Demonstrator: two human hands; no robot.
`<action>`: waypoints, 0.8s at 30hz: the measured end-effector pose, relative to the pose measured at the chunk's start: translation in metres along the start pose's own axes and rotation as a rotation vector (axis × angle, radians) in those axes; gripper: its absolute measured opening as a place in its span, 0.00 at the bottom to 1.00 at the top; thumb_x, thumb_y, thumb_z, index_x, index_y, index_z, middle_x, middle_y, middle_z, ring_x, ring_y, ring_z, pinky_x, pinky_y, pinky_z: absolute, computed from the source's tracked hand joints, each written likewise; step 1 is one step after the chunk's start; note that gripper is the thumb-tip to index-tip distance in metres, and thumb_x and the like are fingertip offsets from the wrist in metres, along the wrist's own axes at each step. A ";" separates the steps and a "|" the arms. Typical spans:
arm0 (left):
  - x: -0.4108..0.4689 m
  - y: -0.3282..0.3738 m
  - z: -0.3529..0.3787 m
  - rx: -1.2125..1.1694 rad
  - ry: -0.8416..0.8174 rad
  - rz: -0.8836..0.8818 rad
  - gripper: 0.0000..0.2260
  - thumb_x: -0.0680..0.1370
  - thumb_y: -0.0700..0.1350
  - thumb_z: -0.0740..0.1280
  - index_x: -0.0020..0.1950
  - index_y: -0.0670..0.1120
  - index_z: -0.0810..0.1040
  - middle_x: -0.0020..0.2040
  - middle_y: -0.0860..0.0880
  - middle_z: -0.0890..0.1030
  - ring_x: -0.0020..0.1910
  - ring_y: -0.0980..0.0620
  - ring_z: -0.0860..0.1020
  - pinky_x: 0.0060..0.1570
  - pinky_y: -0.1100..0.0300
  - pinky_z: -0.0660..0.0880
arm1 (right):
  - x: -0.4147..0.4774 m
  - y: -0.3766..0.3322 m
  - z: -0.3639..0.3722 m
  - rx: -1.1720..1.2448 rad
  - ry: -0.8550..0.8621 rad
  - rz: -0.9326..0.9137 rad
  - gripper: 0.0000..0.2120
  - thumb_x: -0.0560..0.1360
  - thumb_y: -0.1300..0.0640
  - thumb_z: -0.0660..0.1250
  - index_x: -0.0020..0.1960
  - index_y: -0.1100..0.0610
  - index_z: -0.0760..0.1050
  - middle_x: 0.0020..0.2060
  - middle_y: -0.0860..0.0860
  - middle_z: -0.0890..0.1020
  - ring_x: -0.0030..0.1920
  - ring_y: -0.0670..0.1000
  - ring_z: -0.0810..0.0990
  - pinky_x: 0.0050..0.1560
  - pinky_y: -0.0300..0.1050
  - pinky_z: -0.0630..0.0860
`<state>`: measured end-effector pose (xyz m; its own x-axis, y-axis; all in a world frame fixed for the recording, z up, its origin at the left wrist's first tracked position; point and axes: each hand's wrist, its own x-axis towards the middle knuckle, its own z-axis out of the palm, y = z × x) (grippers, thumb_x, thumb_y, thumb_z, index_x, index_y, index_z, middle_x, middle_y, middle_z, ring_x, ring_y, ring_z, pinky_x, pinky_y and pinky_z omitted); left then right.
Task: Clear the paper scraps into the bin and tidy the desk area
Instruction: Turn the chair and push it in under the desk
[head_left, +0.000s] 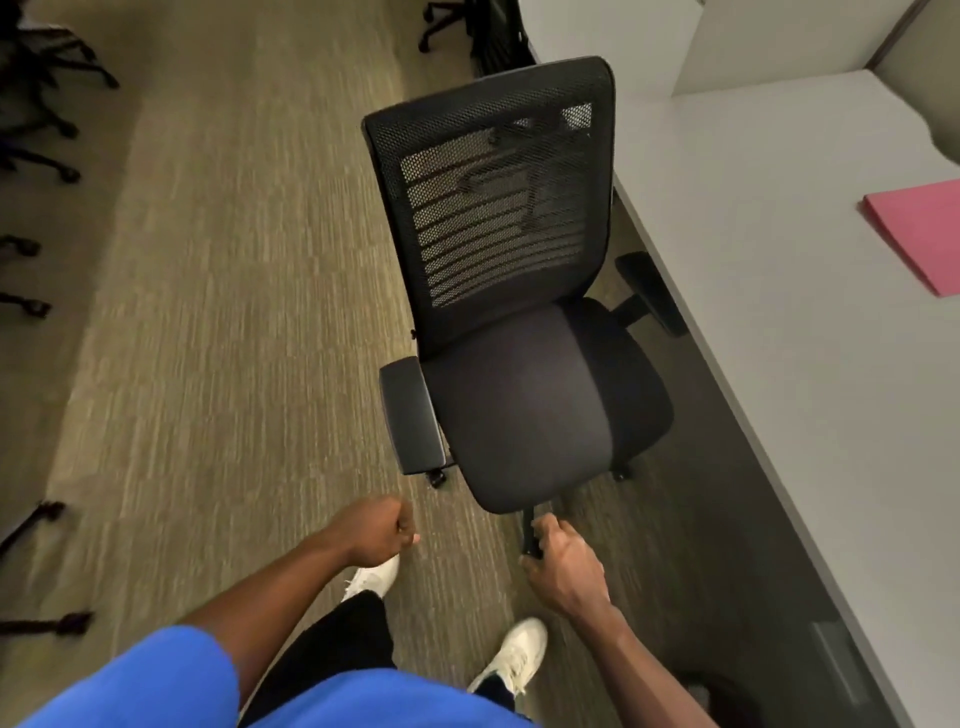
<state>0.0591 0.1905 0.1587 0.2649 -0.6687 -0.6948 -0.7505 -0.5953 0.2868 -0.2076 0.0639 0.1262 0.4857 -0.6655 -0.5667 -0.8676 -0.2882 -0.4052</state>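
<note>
I stand on the carpet facing a black office chair with a mesh back, parked beside the grey desk. On the desk at the far right lies a pink sheet or folder. No paper scraps or bin show clearly. My left hand is curled into a fist with nothing visible in it, in front of the chair's left armrest. My right hand hangs with curled fingers just below the seat's front edge, overlapping a black chair leg; I cannot tell whether it grips anything.
Bases and castors of other black chairs line the left edge, and another chair base stands at the top. A white partition rises behind the desk. A dark blurred object sits under the desk edge at the bottom right.
</note>
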 end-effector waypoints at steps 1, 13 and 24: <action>0.001 -0.009 -0.006 -0.012 -0.012 0.007 0.10 0.79 0.57 0.72 0.49 0.50 0.82 0.43 0.55 0.82 0.45 0.52 0.81 0.49 0.54 0.77 | 0.003 -0.011 0.004 0.004 0.000 0.004 0.24 0.73 0.47 0.67 0.68 0.50 0.70 0.61 0.52 0.79 0.61 0.57 0.80 0.57 0.55 0.80; 0.053 -0.141 -0.130 0.184 -0.001 0.122 0.13 0.81 0.58 0.69 0.53 0.49 0.82 0.51 0.51 0.85 0.50 0.51 0.82 0.53 0.53 0.79 | 0.124 -0.191 0.054 0.111 0.113 0.091 0.43 0.68 0.32 0.71 0.76 0.52 0.63 0.67 0.54 0.75 0.67 0.59 0.75 0.66 0.57 0.75; 0.115 -0.133 -0.249 0.213 0.200 0.310 0.12 0.81 0.57 0.69 0.53 0.50 0.83 0.49 0.53 0.85 0.49 0.52 0.82 0.52 0.50 0.81 | 0.199 -0.235 0.093 -0.067 0.200 0.233 0.56 0.71 0.35 0.74 0.83 0.60 0.48 0.70 0.58 0.70 0.70 0.60 0.72 0.67 0.61 0.75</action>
<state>0.3403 0.0813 0.2048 0.1039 -0.8873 -0.4493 -0.9159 -0.2614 0.3046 0.1031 0.0629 0.0419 0.2485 -0.8394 -0.4834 -0.9613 -0.1525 -0.2295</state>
